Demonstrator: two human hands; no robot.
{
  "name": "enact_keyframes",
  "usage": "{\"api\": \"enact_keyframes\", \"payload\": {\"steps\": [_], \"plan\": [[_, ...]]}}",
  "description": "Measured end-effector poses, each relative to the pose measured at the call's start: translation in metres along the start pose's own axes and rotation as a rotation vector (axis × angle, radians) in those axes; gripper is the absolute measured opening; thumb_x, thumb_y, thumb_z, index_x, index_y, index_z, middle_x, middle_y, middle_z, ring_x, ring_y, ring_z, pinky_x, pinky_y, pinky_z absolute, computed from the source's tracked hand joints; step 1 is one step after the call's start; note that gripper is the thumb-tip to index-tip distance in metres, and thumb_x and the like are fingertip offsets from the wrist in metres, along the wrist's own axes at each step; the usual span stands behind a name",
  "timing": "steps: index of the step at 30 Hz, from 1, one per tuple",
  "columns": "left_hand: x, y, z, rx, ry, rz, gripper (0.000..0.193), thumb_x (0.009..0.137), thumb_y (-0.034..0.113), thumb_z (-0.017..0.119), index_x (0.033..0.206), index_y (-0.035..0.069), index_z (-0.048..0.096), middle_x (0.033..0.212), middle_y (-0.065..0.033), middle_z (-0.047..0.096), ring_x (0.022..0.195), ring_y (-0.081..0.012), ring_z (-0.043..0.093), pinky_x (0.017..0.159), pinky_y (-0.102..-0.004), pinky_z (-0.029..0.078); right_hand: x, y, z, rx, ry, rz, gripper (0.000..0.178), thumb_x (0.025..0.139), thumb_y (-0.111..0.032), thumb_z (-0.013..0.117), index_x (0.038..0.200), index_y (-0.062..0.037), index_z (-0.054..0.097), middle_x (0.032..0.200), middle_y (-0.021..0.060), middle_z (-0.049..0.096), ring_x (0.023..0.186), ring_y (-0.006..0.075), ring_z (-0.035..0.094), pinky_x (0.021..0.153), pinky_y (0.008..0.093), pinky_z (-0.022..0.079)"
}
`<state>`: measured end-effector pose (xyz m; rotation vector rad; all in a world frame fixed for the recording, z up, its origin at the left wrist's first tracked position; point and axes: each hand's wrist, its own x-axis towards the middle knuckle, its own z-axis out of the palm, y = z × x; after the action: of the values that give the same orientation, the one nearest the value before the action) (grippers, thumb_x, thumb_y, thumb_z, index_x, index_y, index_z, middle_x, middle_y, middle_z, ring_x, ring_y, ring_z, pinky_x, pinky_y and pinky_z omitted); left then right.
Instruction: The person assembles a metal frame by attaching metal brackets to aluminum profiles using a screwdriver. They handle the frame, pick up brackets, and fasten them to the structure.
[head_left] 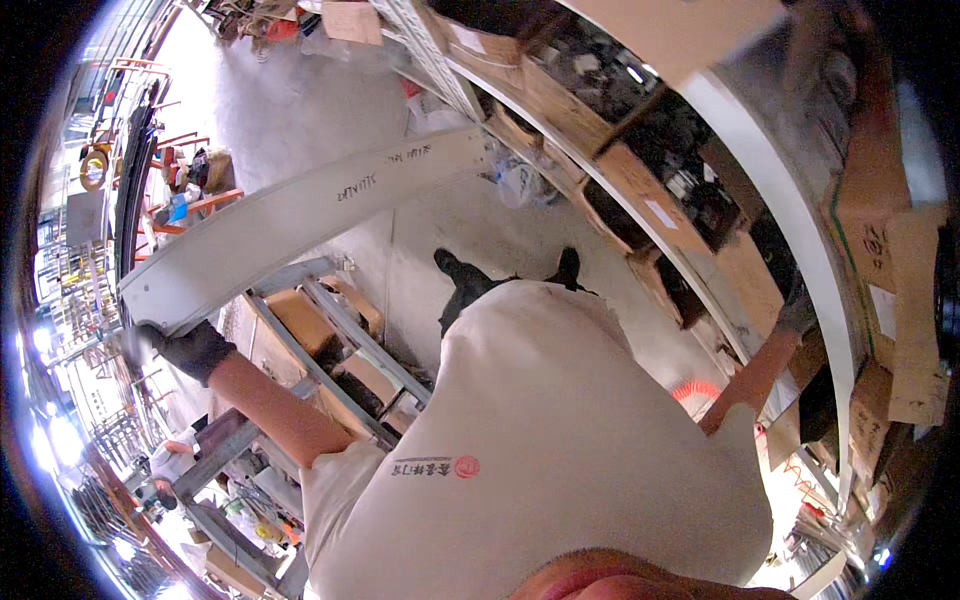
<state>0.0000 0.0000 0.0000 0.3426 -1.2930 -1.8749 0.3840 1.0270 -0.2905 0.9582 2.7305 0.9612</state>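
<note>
Gloved left hand [190, 352], fingers clamped on a pale panel [320, 215], its length stretching toward two o'clock from them, right hand [797, 313] by shelf beam [800, 190] — fingers too dim to tell.

Whitish panel [300, 225]; white shirt [560, 400]; brown boxes [302, 322].

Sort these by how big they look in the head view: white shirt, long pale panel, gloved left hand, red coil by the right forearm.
1. White shirt
2. Long pale panel
3. Gloved left hand
4. Red coil
Nearness to the camera enlarges the shirt.
</note>
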Motion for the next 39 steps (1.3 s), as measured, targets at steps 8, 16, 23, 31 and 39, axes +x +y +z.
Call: {"api": "enact_keyframes", "payload": {"steps": [8, 16, 23, 31, 39], "plan": [[0.095, -0.05, -0.096, -0.088, -0.027, 0.032, 0.052, 0.104, 0.04, 0.051, 0.139, 0.001, 0.05, 0.141, -0.0155, 0.054, 0.129, -0.0294, 0.048, 0.115, -0.0489, 0.033, -0.049, -0.325, -0.231, 1.476, 0.3, -0.265, 0.045, 0.104, -0.006, 0.048, 0.148, 0.0026, 0.041, 0.152, 0.0173, 0.046, 0.139, 0.0284, 0.044, 0.114, 0.039, 0.037], [0.127, -0.055, -0.099, -0.026, 0.034, 0.129, 0.037, 0.097, 0.017, 0.067, 0.127, -0.004, 0.061, 0.117, -0.0108, 0.069, 0.106, -0.021, 0.065, 0.096, -0.038, 0.052, -0.096, -0.667, -0.55, 1.942, -0.541, -0.759, 0.04, 0.097, -0.014, 0.064, 0.135, -0.0074, 0.054, 0.129, 0.0091, 0.059, 0.118, 0.0214, 0.058, 0.098, 0.0342, 0.051], [0.195, -0.06, -0.168, 0.079, 0.069, 0.168, 0.044, 0.093, 0.017, 0.072, 0.129, -0.005, 0.059, 0.123, -0.0154, 0.068, 0.111, -0.0225, 0.064, 0.099, -0.0363, 0.049, -0.127, -0.794, -0.846, 2.259, -1.414, -1.002, 0.035, 0.094, -0.024, 0.071, 0.124, -0.0106, 0.058, 0.112, 0.0015, 0.059, 0.103, 0.0142, 0.059, 0.084, 0.0298, 0.056], [0.273, -0.072, -0.189, 0.31, 0.246, 0.257, 0.048, 0.094, 0.025, 0.072, 0.126, -0.008, 0.06, 0.118, -0.0161, 0.069, 0.108, -0.0246, 0.066, 0.096, -0.0389, 0.052, -0.121, -0.964, -0.98, 2.076, -1.847, -1.307, 0.04, 0.092, -0.027, 0.074, 0.125, -0.0139, 0.057, 0.126, 0.0053, 0.06, 0.116, 0.017, 0.06, 0.094, 0.03, 0.055], [0.39, -0.046, -0.185, 0.269, 0.364, 0.331, 0.048, 0.097, 0.026, 0.068, 0.128, -0.009, 0.058, 0.118, -0.0152, 0.068, 0.106, -0.0227, 0.065, 0.096, -0.0373, 0.051, -0.082, -1.063, -1.029, 2.03, -1.962, -1.406, 0.04, 0.092, -0.022, 0.074, 0.127, -0.0123, 0.058, 0.132, 0.0059, 0.058, 0.128, 0.0214, 0.056, 0.094, 0.032, 0.057]]}}
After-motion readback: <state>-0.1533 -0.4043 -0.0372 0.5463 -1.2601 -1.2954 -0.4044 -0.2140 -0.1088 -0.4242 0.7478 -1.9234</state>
